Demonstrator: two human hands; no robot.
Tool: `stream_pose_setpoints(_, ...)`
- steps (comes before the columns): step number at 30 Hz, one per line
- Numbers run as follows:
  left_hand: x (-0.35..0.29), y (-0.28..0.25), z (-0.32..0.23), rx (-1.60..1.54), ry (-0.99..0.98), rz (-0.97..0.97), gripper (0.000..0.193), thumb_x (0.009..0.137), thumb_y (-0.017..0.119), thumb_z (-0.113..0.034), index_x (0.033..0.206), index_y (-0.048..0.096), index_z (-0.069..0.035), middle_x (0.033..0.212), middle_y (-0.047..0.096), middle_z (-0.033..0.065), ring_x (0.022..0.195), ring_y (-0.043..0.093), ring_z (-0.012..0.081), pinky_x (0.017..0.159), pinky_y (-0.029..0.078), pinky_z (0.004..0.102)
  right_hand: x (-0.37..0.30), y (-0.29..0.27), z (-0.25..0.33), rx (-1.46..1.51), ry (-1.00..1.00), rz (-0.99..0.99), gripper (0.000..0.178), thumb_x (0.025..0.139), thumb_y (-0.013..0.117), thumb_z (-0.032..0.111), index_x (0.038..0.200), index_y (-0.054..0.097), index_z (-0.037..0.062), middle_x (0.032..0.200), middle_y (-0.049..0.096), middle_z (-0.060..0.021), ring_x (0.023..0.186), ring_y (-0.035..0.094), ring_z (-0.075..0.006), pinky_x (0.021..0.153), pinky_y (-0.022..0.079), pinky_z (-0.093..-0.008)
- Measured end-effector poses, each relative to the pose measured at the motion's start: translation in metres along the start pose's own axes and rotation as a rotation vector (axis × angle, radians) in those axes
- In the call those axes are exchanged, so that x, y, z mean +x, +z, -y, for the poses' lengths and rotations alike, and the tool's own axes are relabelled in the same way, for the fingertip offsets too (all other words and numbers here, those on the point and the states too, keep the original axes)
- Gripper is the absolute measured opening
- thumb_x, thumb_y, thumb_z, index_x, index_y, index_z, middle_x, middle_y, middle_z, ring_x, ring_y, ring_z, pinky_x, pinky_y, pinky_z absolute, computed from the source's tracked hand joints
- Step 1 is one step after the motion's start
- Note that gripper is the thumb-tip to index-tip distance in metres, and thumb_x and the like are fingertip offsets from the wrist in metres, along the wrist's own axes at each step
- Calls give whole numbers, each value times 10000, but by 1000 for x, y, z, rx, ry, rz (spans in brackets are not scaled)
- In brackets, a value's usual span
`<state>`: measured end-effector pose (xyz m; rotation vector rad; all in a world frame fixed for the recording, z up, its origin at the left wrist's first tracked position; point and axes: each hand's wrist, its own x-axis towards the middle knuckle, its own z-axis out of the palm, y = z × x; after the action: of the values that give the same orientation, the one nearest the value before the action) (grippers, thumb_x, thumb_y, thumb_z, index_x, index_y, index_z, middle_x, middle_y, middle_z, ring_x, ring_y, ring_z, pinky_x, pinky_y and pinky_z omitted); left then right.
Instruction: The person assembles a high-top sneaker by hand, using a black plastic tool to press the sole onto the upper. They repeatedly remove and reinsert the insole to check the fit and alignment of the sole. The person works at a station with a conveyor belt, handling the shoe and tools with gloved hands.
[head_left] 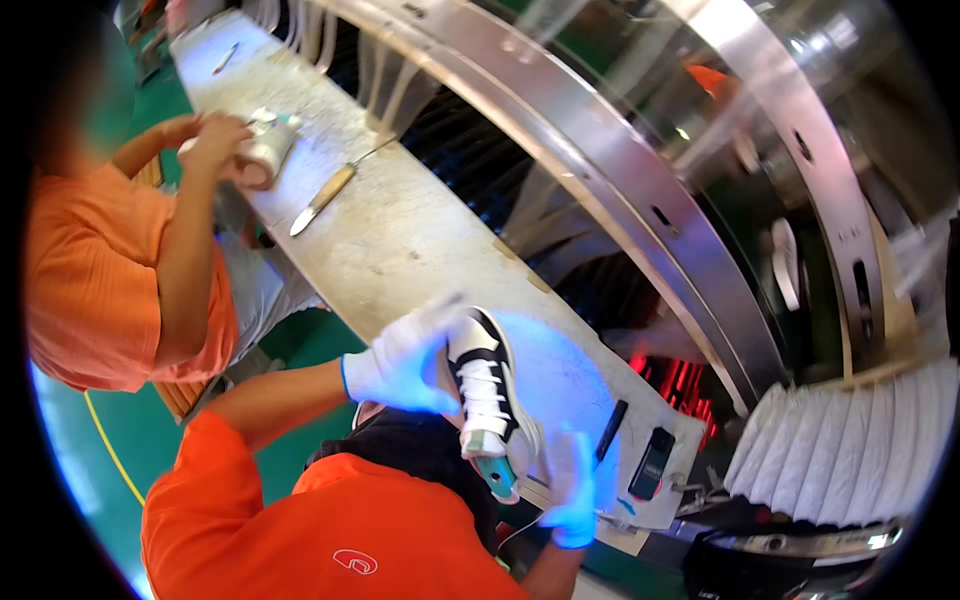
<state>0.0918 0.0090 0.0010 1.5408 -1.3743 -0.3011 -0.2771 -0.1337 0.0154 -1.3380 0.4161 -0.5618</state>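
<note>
A white and black lace-up sneaker (484, 395) with teal showing at its heel end is tilted above the near edge of the workbench (420, 225). My left hand (405, 360), in a white glove, reaches its toe end, the fingers at the upper edge and the thumb against the side; it appears to hold the shoe, though the fingers are blurred. Beside the heel end, my gloved right hand (570, 485) has its fingers stretched out and nothing visible in them. Bluish light falls on both gloves and the bench.
At left, a co-worker in orange (110, 280) handles another pale shoe (265, 150). On the bench lie a wooden-handled tool (325, 195), a black stick-like object (611, 430) and a black handheld device (653, 463). A curved metal machine frame (610, 180) runs behind; a white pleated duct (840, 450) stands right.
</note>
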Motion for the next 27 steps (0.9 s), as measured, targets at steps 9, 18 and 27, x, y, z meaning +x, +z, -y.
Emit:
stream_pose_setpoints(9, 9, 39, 14, -1157, -710, 186, 472, 976, 742, -171, 1404, 685, 17, 1316, 774, 140, 1217, 741, 255, 1103, 583, 428, -10, 55, -51, -249, -197, -260, 963, 782, 1031, 158, 1605, 554, 1, 1536, 650, -123, 1386, 649, -258, 1174, 538, -431)
stream_pose_setpoints(18, -112, 230, -84, -1397, -1258, 845, 476, 953, 812, -52, 1419, 727, -20, 1336, 793, 132, 1261, 744, 289, 1144, 574, 478, -257, 79, -30, -760, 155, -761, 922, 703, 1038, 88, 1510, 603, -9, 1367, 741, -155, 1227, 739, -319, 1086, 594, -430)
stream_pose_setpoints(27, -91, 302, -44, -1256, -1063, 1098, 689, 832, 952, -124, 1464, 695, -30, 1369, 775, 106, 1231, 739, 245, 1098, 586, 422, -262, 66, -99, -1024, -65, -846, 858, 939, 914, 404, 1553, 499, -27, 1479, 632, -255, 1258, 708, -449, 1028, 624, -484)
